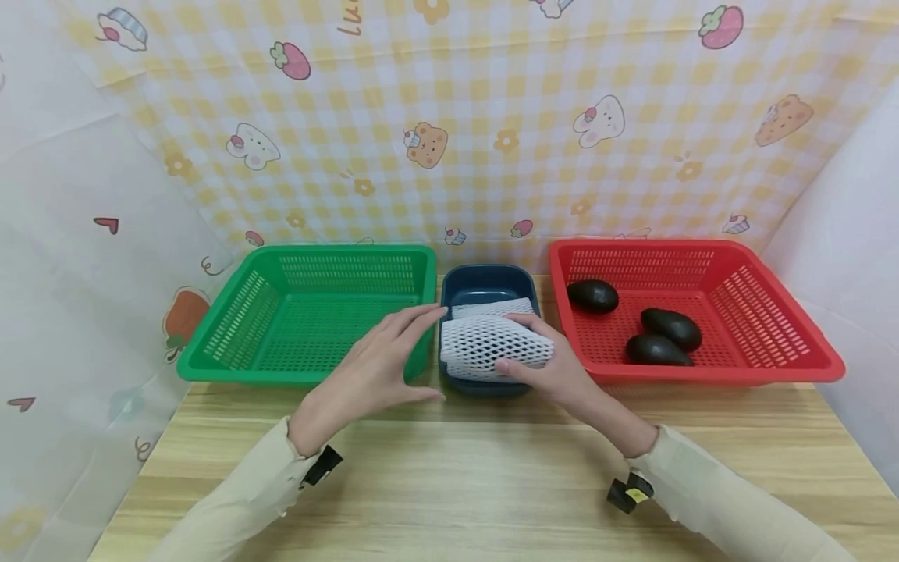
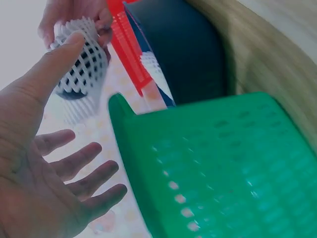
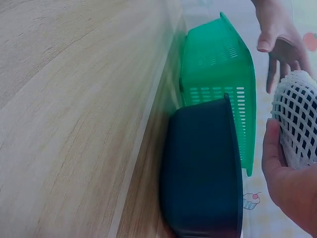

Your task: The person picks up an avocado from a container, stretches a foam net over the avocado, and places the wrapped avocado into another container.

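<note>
My right hand (image 1: 562, 371) grips an avocado in a white foam net (image 1: 492, 347), thumb at its near side, held over the dark blue tub (image 1: 485, 275). The dark skin shows through the mesh in the right wrist view, where the netted avocado (image 3: 299, 116) is cut off by the frame edge. My left hand (image 1: 368, 363) is at the left of the net, thumb and fingers spread apart and holding nothing. In the left wrist view the left thumb overlaps the netted avocado (image 2: 81, 74). Another white foam net (image 1: 492, 308) lies in the tub behind it.
To the left stands a green basket (image 1: 305, 376), its right end beside the tub. A red basket (image 1: 709, 373) on the right has several dark avocados (image 1: 672, 329) in it. All stand on a wooden table (image 1: 485, 484) before a patterned cloth (image 1: 492, 117).
</note>
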A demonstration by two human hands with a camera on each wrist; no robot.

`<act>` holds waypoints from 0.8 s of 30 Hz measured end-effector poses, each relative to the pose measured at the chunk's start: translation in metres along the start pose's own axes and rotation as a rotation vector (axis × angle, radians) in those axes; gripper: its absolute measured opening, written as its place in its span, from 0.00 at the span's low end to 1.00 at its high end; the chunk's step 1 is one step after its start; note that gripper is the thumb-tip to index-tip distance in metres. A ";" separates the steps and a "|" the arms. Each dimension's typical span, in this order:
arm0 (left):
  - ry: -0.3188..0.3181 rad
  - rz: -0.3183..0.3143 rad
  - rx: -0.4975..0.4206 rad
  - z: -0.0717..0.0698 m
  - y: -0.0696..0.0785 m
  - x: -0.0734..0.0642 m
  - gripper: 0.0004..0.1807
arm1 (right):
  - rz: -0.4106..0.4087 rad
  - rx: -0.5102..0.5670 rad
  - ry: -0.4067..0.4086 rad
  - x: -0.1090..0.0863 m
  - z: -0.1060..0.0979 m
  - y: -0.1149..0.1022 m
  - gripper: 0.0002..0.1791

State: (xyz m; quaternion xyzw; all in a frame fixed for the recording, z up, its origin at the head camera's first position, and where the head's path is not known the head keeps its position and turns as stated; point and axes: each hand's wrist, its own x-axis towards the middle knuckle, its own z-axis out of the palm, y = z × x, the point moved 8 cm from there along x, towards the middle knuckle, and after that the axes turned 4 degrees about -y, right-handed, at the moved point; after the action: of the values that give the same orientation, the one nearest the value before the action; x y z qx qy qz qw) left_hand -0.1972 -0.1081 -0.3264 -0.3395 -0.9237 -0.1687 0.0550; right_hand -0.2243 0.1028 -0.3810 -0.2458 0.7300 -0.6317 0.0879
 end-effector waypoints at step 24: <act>0.038 0.139 0.048 0.007 0.039 0.032 0.43 | -0.015 -0.045 -0.037 0.002 0.009 -0.004 0.33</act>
State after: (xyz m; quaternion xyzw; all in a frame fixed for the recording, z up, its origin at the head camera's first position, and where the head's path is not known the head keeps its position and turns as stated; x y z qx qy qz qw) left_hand -0.1960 -0.0582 -0.3152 -0.3982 -0.9004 -0.1488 0.0924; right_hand -0.2208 0.0932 -0.3780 -0.2649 0.7402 -0.6112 0.0912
